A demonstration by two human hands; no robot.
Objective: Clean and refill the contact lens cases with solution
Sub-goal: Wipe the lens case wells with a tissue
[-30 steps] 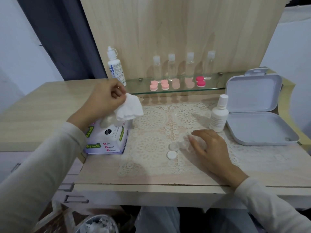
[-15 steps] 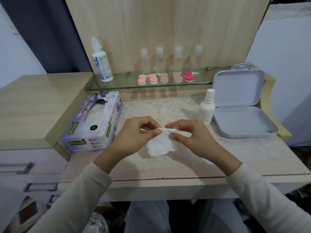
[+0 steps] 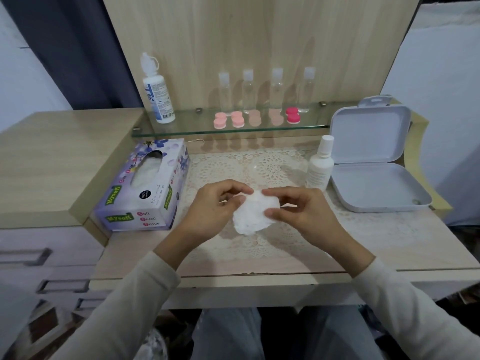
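Observation:
A crumpled white tissue [image 3: 253, 213] hangs between my two hands above the lace mat [image 3: 275, 167]. My left hand [image 3: 215, 206] pinches its left edge with thumb and fingers. My right hand [image 3: 298, 207] pinches the right side, thumb underneath. Whatever the tissue wraps is hidden; no lens case shows in it. A white solution bottle [image 3: 320, 165] stands upright on the mat, right of my hands. Pink and red lens cases [image 3: 255, 118] sit in a row on the glass shelf [image 3: 181, 128].
A tissue box [image 3: 145, 188] lies left of my hands. An open white hinged case [image 3: 374, 167] sits at the right. On the shelf stand a larger labelled bottle [image 3: 157, 94] and several small clear bottles [image 3: 262, 89]. Drawers are at lower left.
My left hand pulled a tissue from the box and brought it to the middle. My right hand rose off the mat to meet it. Both hands now hold the bunched tissue.

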